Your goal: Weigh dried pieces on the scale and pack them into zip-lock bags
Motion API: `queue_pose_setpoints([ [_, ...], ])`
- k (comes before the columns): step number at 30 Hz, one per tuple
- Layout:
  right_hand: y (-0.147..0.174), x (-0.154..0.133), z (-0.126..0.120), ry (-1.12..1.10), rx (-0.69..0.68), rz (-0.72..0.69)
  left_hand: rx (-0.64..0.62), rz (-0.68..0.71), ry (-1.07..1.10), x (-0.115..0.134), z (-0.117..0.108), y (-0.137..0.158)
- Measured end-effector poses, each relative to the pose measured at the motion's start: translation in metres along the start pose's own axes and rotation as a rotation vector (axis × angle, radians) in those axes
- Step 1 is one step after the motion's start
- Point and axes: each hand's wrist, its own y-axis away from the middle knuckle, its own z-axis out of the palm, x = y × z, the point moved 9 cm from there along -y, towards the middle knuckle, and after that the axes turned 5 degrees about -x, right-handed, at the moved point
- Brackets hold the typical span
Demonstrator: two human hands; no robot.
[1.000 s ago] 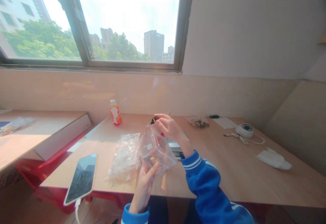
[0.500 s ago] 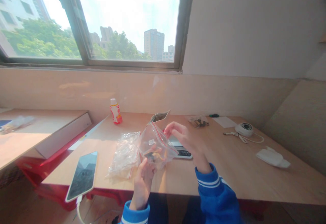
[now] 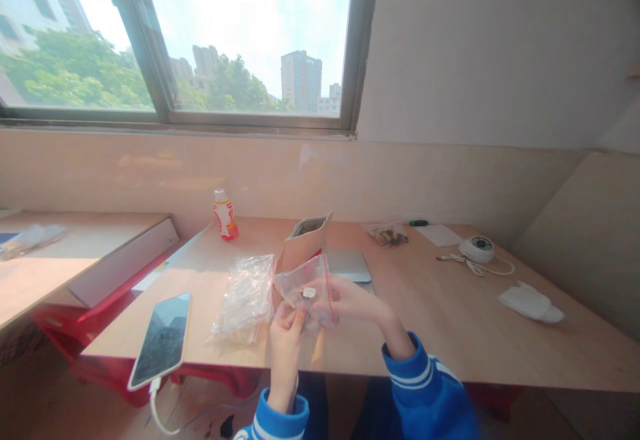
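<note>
From where I stand, the step looks like steadying the bag [image 3: 296,281] with one hand and working at its red-striped mouth with the other. To do that well, I'd say, the left hand [image 3: 286,325] wants a light, firm pinch low on the film. The right hand [image 3: 353,300] should ease in along the stripe, spreading the plastic rather than dragging it, with the base supported so that nothing spills.

The bag hangs above the middle of the worktop's [image 3: 450,343] near edge, tilted, between the two hands. The left fingers are closed on its lower left part, thumb against forefinger. The right fingers, part curled, show through film by the mouth on the right; I can't tell whether they are inside or behind it, or whether they grip anything. A white tag [image 3: 309,291] shows between both sets of fingers, nearer the left ones.

Beyond the bag, away from the near edge, an open pouch [image 3: 301,248] stands upright. The bag pile [image 3: 244,299] lies just left of it.
</note>
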Motion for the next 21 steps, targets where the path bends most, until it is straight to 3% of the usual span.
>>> queue_pose_setpoints([
  [3,0.001,0.004,-0.008,0.032,0.102,-0.04,0.019,0.031,0.016,0.004,0.001,0.003],
  [10,0.01,0.019,-0.036,0.018,0.39,0.014,-0.121,0.001,0.023,0.018,0.016,0.008],
  [15,0.012,0.023,-0.036,-0.016,0.371,-0.003,-0.025,0.044,-0.103,0.019,0.002,0.004],
  [21,0.012,0.034,-0.032,-0.14,0.36,0.041,-0.052,0.082,-0.123,0.02,0.005,0.002],
])
